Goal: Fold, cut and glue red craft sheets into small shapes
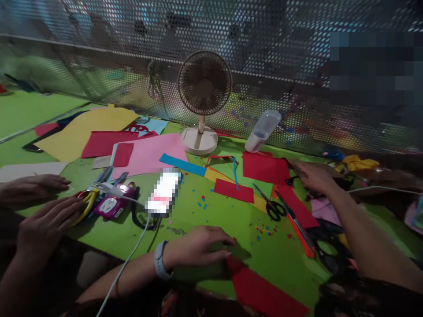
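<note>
My left hand (203, 246), a grey band on its wrist, rests low over the green table with thumb and forefinger stretched out and apart. Its thumb tip is at the narrow corner of a red felt piece (264, 286); whether they touch, I cannot tell. My right hand (312, 176) reaches far forward at the right, its fingers extended at the edge of a red felt sheet (266, 168). Something black lies under its fingers, partly hidden. Between my hands are black-handled scissors (275, 209), an orange-and-dark long tool (295, 224) and a red felt strip (234, 190).
A white fan (205, 83) and a tilted clear bottle (264, 130) stand before a perforated metal screen. Another person's hands (49, 220) are at the left by yellow-handled scissors (88, 204) and a purple charger (115, 202). A white cable (132, 253) crosses to a lit phone (164, 191).
</note>
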